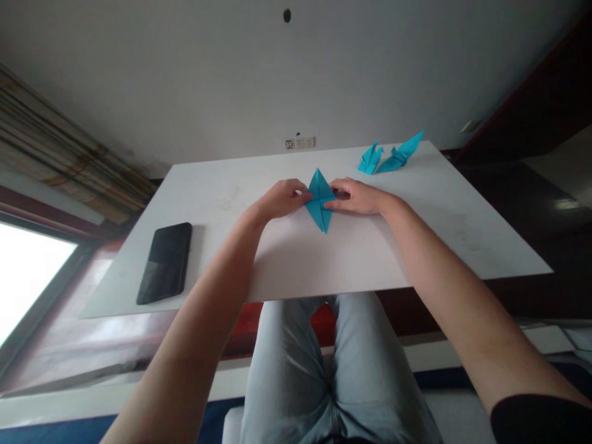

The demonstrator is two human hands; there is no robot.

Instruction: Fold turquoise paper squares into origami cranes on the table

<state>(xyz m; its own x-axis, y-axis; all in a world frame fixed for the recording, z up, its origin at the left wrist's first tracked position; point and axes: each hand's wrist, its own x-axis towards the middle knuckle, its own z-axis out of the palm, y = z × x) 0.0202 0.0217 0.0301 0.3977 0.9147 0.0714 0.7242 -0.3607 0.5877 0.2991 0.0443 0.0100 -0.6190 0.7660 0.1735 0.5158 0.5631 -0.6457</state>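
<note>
A blue sheet of origami paper (320,198), folded into a diamond with a crease down its middle, is between my hands over the white table. My left hand (289,197) pinches its left corner between thumb and fingers. On the opposite side my right hand (358,196) grips the right corner, the thumb lying on the front near the centre line. One point of the diamond faces away from me and the other faces me. The undersides of the paper and some fingertips behind it are hidden.
Two folded blue paper birds, a smaller one (370,158) and a larger one (401,154), stand at the table's back right. A black phone (165,263) lies near the left front edge of the white table (314,271). Wall sockets (300,143) are behind the table.
</note>
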